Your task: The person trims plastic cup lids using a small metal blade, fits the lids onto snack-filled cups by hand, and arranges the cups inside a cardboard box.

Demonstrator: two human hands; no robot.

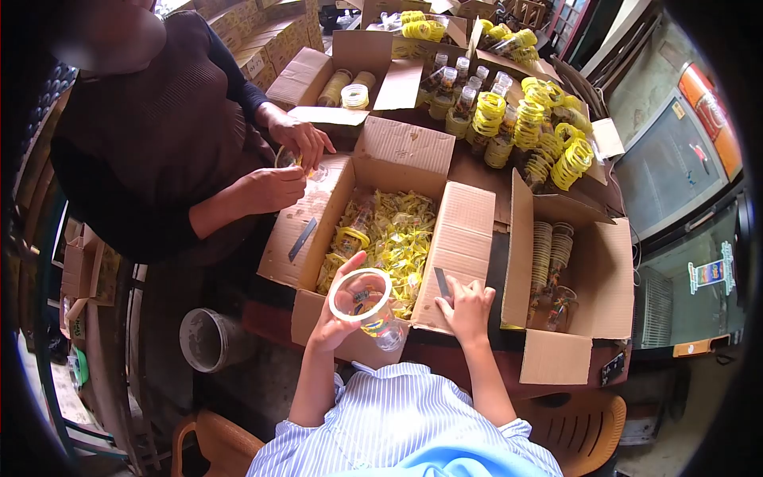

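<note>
My left hand (pixel 327 324) is wrapped round a clear plastic cup (pixel 380 324) with a pale rim and coloured print. The cup is tilted, its mouth facing up and left, over the near edge of an open cardboard box (pixel 404 143). Inside that box lies a heap of yellow plastic scraps (pixel 397 238). My right hand (pixel 469 308) rests at the box's right flap, fingers bent on the end of a dark flat blade-like strip (pixel 442 281). Its exact grip on the strip is partly hidden.
Across to the left, a co-worker's hands (pixel 290 171) handle a clear cup. Another dark strip (pixel 302 238) lies on the left flap. A box at right (pixel 592 278) holds stacked cups. Bottles and yellow rings (pixel 528 123) crowd the back. A white bucket (pixel 208 340) stands on the floor.
</note>
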